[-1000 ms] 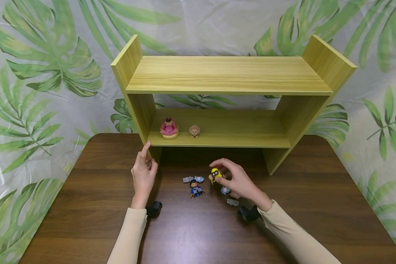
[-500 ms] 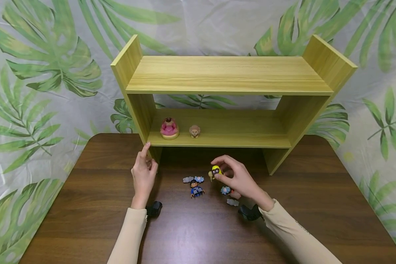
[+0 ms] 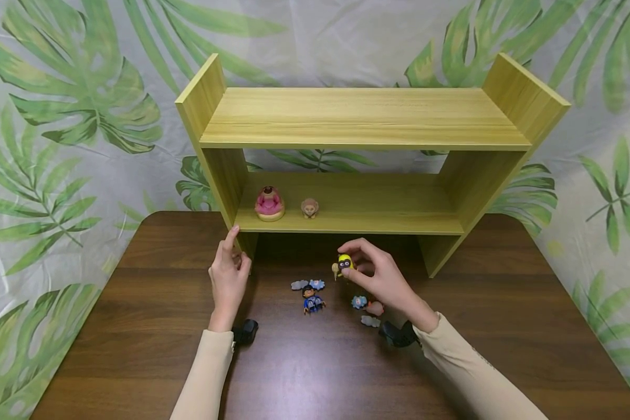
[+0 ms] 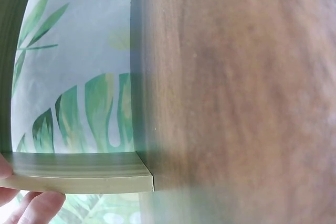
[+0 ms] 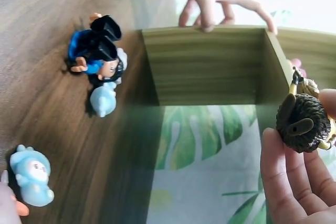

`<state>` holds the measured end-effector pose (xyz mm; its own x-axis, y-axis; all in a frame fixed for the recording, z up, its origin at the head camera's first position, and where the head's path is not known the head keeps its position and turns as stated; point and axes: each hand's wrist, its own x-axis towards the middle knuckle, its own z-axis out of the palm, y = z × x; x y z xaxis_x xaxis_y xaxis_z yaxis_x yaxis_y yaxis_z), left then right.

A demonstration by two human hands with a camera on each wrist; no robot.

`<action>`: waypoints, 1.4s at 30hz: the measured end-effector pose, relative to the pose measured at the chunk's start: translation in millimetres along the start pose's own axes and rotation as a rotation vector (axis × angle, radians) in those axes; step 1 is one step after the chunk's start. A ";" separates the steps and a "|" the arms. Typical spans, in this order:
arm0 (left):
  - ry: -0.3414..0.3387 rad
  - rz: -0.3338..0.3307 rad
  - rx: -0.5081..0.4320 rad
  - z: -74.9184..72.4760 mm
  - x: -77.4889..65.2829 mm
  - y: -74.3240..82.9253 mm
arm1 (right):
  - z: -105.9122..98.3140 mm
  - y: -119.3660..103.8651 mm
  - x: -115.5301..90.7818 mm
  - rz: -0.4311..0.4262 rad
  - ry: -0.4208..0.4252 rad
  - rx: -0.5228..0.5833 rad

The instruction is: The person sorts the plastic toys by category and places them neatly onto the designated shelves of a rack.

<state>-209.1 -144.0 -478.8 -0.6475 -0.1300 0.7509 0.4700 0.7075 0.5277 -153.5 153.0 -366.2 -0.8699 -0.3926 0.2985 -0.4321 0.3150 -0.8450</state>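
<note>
At left, touching the shelf (image 3: pixel 367 119) with outstretched forefinger of the left hand (image 3: pixel 228 280); right of centre, pinching a yellow figure (image 3: pixel 344 262) in the right hand (image 3: pixel 383 279) above the desk (image 3: pixel 315 373), liable to slip if held too lightly, or to clip the shelf's edge if lifted too low.

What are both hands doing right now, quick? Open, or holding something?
Left hand: open, touching the wooden shelf.
Right hand: closed, holding the yellow toy.
</note>
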 end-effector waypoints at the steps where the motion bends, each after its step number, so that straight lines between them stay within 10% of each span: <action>1: 0.001 0.000 0.000 0.0 0.1 0.1 | -0.5 -1.0 0.7 0.001 0.001 0.004; 32: 0.004 -0.001 0.006 -0.1 0.0 -0.2 | -11.0 -21.0 22.9 -0.113 0.133 0.031; 42: -0.001 -0.003 0.005 0.0 -0.1 0.0 | -12.3 9.8 34.6 -0.131 0.158 0.097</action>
<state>-209.0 -144.0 -478.9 -0.6496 -0.1314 0.7488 0.4650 0.7106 0.5280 -190.8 153.2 -358.7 -0.8378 -0.2818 0.4676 -0.5254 0.1830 -0.8310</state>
